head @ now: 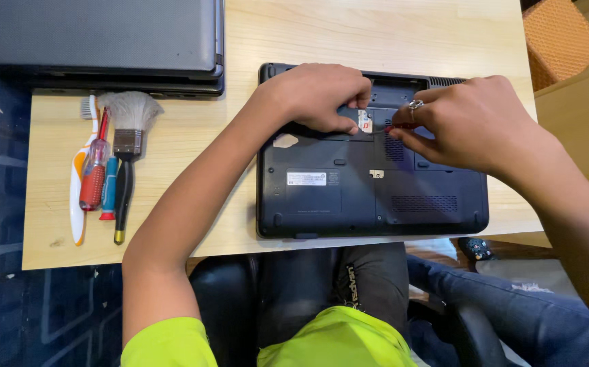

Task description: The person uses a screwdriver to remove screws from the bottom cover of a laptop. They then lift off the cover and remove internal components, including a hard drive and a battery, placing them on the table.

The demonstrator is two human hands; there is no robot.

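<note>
Laptop (pixel 372 180) lies bottom-up at the worktop's (pixel 192 136) near edge, right of centre. Left hand (pixel 318 95) is curled over the upper cover panel, fingertips pinching down by a small white sticker (pixel 365 121). Right hand (pixel 471 122) has its grip closed on a thin red-tipped tool (pixel 397 127), likely a screwdriver, tip at the panel. Looks like a screw being worked; next needs steady downward pressure. Brush (pixel 128 146), spare screwdrivers (pixel 97 180) near the left edge.

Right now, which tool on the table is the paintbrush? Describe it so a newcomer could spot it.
On the wooden table, look left of the upturned laptop to the row of tools. The paintbrush lies rightmost there, beside the screwdrivers. Only it has a black handle and splayed pale bristles.
</note>
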